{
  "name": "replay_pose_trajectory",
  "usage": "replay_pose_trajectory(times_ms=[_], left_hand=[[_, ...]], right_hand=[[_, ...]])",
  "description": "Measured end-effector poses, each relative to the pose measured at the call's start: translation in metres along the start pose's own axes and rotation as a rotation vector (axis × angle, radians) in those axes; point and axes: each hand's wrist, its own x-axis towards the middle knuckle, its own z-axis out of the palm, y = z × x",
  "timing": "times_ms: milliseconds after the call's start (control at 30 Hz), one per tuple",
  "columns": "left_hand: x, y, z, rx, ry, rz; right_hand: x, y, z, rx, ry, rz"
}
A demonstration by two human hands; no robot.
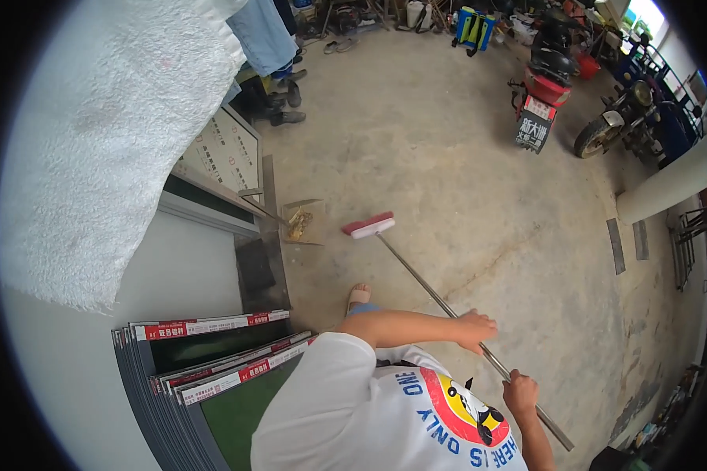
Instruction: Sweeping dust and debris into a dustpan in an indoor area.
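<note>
A broom lies slantwise across the view, its long metal handle (420, 279) running from the lower right up to its head. The white and red broom head (371, 226) is at the floor. Higher on the handle, my left hand (474, 330) is closed around it, with my arm reaching across my front. Nearer the handle's free end, my right hand (520, 392) also grips it. Left of the broom head and apart from it, a dustpan (316, 234) sits by the wall with yellowish-brown debris (299, 225) in it. A thin handle rises from the dustpan toward the wall.
Framed green panels (251, 400) lean together at the lower left. A white towel (133, 125) hangs at upper left. Dark boots (287, 118) stand beyond the doorway panel. Motorcycles (546, 86) and a pillar (675, 173) are at right. A blue-green backpack-like item (473, 30) stands far back.
</note>
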Motion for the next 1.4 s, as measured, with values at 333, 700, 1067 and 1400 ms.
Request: replay_pose_trajectory(times_ms=[333,700,1067,1400], left_hand=[[-0.460,-0.348,-0.219,0.690,0.032,-1.558],[-0.579,-0.500,-0.227,0.466,-0.067,-1.708],[-0.508,-0.427,-0.193,0.431,0.175,-1.644],[-0.357,-0.233,-0.086,0.095,1.161,-2.102]], right_hand=[[0.080,-0.059,0.067,0.053,-0.063,0.220],[0.243,-0.142,0.097,0.927,-0.696,0.689],[0.323,-0.120,0.023,0.383,-0.216,0.108],[0.496,-0.044,-0.024,0.310,-0.123,-0.399]])
